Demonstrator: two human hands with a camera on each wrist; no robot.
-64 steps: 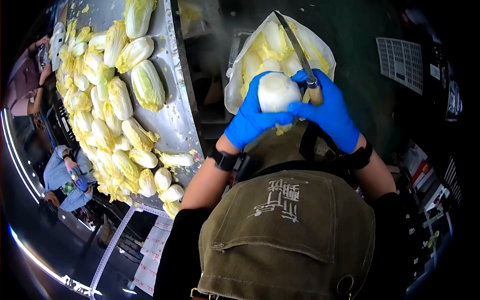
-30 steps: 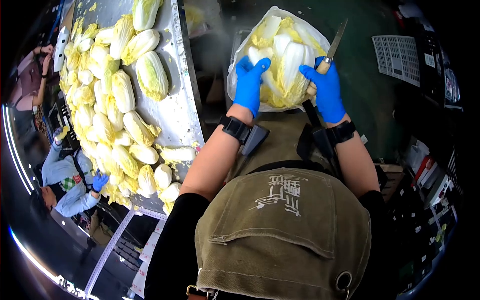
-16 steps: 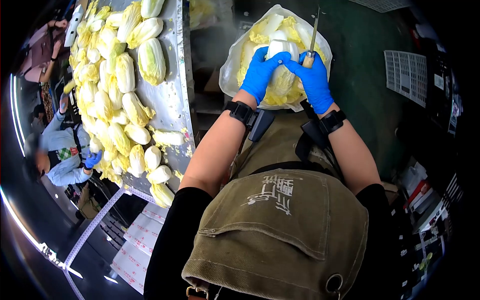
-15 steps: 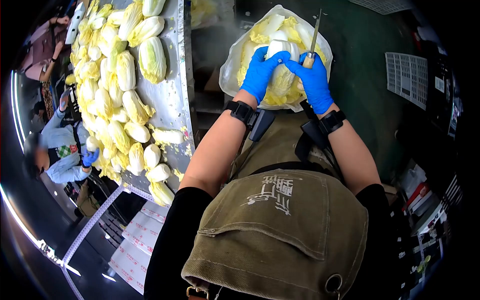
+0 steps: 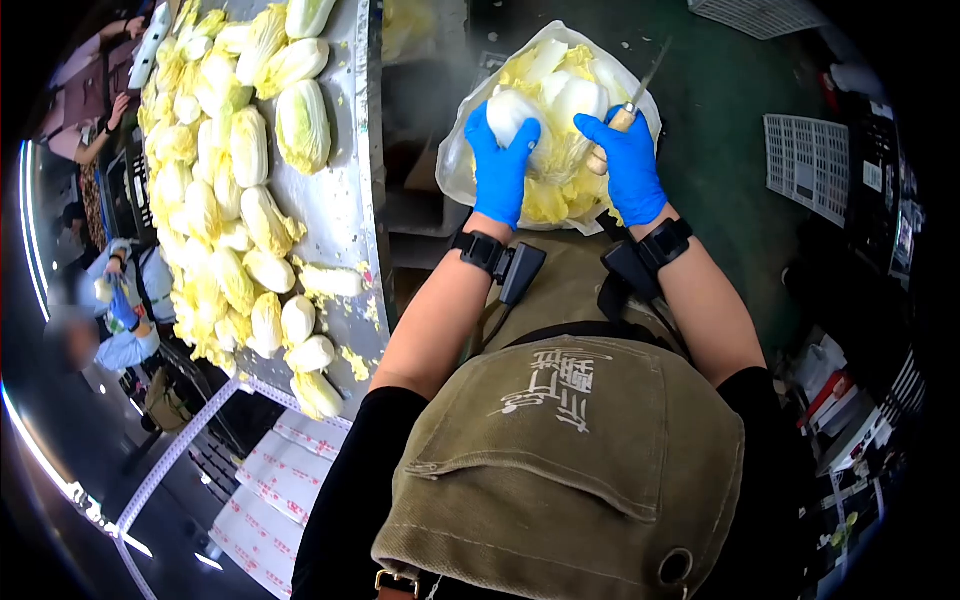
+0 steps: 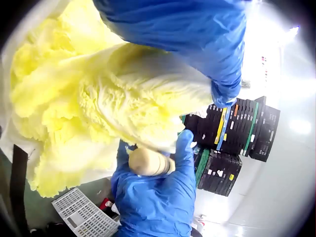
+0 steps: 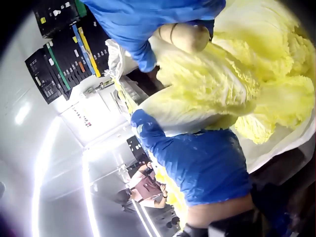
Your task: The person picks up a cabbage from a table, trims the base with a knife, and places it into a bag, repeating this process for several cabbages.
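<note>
My blue-gloved left hand (image 5: 502, 180) (image 6: 182, 34) (image 7: 197, 160) grips a napa cabbage (image 5: 512, 115) (image 6: 138, 94) (image 7: 197, 94), whose white base points up and left in the head view. Curled round the wooden handle (image 5: 622, 119) (image 6: 150, 162) (image 7: 185, 37) of a knife is my right hand (image 5: 632, 175) (image 6: 153, 200) (image 7: 153, 22), close beside the cabbage's leafy part. The thin blade (image 5: 655, 68) points up and right, away from the cabbage. Under both hands lies a white bag (image 5: 455, 150) holding more cabbages and yellow leaves (image 5: 545, 200).
At left, a metal table (image 5: 345, 215) carries a heap of cabbages (image 5: 235, 180) and leaf scraps. Other people stand beyond it. Grey plastic crates (image 5: 808, 165) lie at the right, and white printed boxes (image 5: 262, 500) at the lower left.
Both hands held a cabbage together half a second ago; now they are apart, with a cabbage in my left. The knife blade has tipped to the right.
</note>
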